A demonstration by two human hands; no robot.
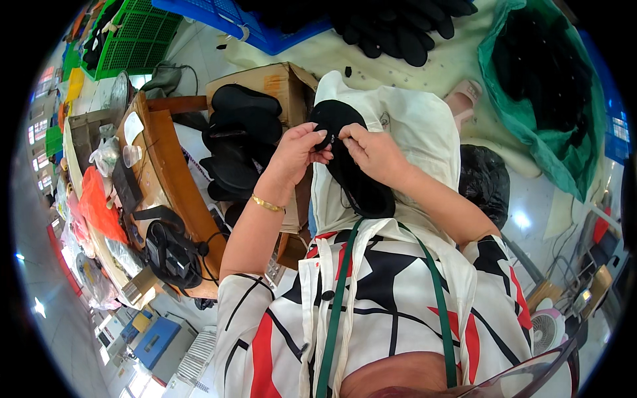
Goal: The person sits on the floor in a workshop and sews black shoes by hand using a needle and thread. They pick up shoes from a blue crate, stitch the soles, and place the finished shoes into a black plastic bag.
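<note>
Across the white apron [424,132] on my lap lies a black slipper-like cloth shoe [361,179], its rounded far end raised between my hands. My left hand [298,152] pinches the left edge of that end, thumb on top and fingers curled under. My right hand [375,152] is closed, thumb and forefinger pinched at the shoe's upper surface near a small pale mark. Whether a thread or other tiny thing is between the right fingertips cannot be made out. To the left, several similar black shoes [245,119] are piled at an open cardboard box [282,76].
A wooden table [169,179] on the left carries a black bag [169,249] and a red plastic bag [99,205]. Blue crate [265,36] and loose black pieces [405,33] lie ahead. At right stand a green sack [504,99] of black pieces and a black plastic bag [484,179].
</note>
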